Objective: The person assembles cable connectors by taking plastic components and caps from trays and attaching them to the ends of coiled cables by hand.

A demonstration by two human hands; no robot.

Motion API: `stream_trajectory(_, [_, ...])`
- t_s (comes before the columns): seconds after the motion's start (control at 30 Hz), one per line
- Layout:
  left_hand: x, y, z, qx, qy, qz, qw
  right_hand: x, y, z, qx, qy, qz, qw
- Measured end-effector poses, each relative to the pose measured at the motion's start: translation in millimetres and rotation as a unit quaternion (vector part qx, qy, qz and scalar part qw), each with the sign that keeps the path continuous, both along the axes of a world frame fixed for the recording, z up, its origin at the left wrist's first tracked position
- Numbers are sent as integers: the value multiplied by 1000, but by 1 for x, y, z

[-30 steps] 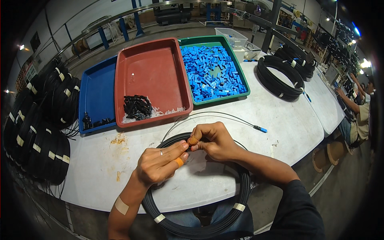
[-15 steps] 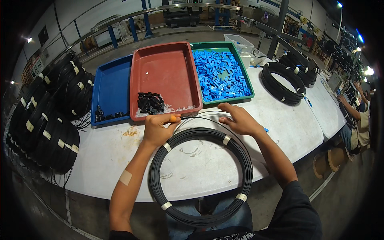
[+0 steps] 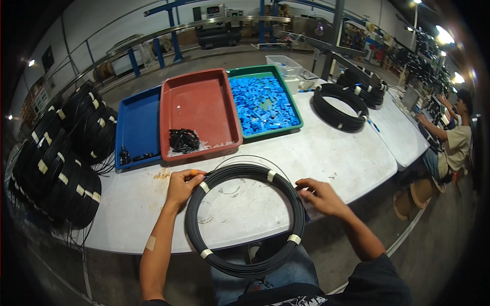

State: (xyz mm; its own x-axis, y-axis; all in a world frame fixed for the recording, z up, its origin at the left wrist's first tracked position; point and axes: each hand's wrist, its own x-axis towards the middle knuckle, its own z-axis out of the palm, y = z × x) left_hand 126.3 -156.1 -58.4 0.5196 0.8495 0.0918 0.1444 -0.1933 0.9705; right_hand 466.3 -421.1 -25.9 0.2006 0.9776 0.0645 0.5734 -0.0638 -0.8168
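A coil of black cable (image 3: 192,224), bound with several pale tape bands, rests partly on the white table and overhangs its near edge. My left hand (image 3: 181,189) is at the coil's upper left, pinching the black cable's end between thumb and an orange-wrapped fingertip. From there a loose strand (image 3: 245,155) arcs above the coil toward its right side. My right hand (image 3: 324,198) is beside the coil's right edge, thumb and forefinger apart; whether it touches the cable is unclear.
Behind the coil stand a blue tray (image 3: 140,120), a red tray (image 3: 199,102) with black pieces, and a green tray (image 3: 300,122) of blue pieces. Black coils (image 3: 71,178) are stacked left; another coil (image 3: 339,120) lies right. A co-worker (image 3: 457,137) sits at far right.
Both hands have come nearer to me, the left to the coil's upper left and the right down beside its right edge. The loose strand now lies closer to the coil.
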Motion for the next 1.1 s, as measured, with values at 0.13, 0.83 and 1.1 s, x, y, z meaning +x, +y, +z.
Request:
stream_trajectory(0.13, [-6,-16,24,-45,-5,-48,998,-48,-27,-4,12,14,-72,997])
stream_trajectory(0.83, [5,-64,42,-224,75,4,972,-95,-23,32,33,158,-371,914])
stream_trajectory(1.1, [179,-34,118,-174,4,-112,978,22,-36,108,29,133,-453,881])
